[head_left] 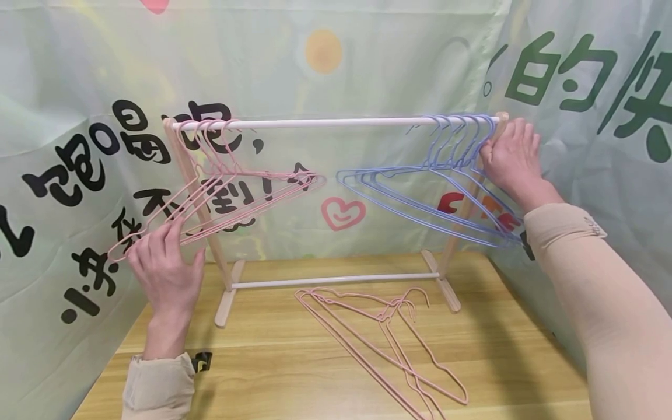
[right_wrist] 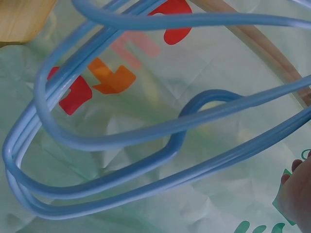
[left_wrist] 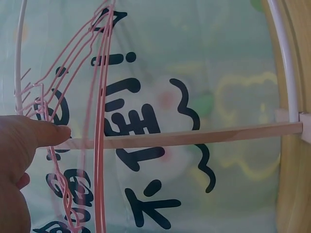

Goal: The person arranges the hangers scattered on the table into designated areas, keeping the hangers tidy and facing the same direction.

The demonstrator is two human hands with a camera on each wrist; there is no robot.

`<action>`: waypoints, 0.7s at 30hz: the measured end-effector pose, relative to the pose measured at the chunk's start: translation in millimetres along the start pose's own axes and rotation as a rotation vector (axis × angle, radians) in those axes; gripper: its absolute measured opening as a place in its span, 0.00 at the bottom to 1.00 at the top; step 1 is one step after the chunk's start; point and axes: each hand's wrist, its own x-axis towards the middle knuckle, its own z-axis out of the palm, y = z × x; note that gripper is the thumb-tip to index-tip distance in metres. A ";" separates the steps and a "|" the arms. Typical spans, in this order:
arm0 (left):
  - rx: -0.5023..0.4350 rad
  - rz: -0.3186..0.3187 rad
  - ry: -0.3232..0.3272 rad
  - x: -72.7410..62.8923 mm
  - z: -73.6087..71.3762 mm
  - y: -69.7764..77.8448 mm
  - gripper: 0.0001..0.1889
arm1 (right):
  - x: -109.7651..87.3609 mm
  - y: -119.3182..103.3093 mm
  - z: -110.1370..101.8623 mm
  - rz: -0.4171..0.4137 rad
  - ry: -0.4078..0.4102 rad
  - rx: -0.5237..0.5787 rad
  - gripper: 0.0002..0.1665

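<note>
Several pink wire hangers (head_left: 252, 175) hang at the left end of the rack's white top rod (head_left: 315, 123). My left hand (head_left: 167, 274) is at their near lower ends, its fingers mostly extended and the thumb held apart; whether it touches the wire is hard to tell. Several blue wire hangers (head_left: 409, 170) hang bunched at the right end of the rod. My right hand (head_left: 514, 160) grips the top of the right wooden upright (head_left: 475, 186) beside their hooks. In the right wrist view the blue hangers (right_wrist: 121, 141) fill the foreground, with part of my right hand (right_wrist: 297, 191) at the edge.
A few pink hangers (head_left: 404, 344) lie overlapping on the wooden table (head_left: 262, 361) in front of the rack. The rack's lower white bar (head_left: 336, 281) joins its wooden feet (head_left: 231, 294). A printed cloth (head_left: 283, 64) stands behind and at both sides.
</note>
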 end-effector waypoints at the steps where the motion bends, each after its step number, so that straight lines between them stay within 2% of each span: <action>1: -0.006 -0.003 -0.004 -0.9 0.4 0.5 0.40 | -0.2 0.3 0.3 -0.001 0.000 -0.001 0.20; 5: -0.053 0.000 0.001 -5.5 3.3 5.9 0.32 | -0.3 0.9 0.9 0.003 -0.006 -0.001 0.21; 10: -0.183 0.030 0.019 -14.7 11.5 19.6 0.26 | 0.4 0.4 0.7 0.005 -0.010 0.003 0.21; 16: -0.340 0.055 -0.042 -29.1 27.6 41.8 0.26 | 0.8 0.4 0.9 0.010 -0.003 0.002 0.20; 21: -0.463 0.112 -0.115 -45.0 46.1 60.9 0.24 | 1.2 -0.3 -0.1 0.019 -0.012 0.005 0.22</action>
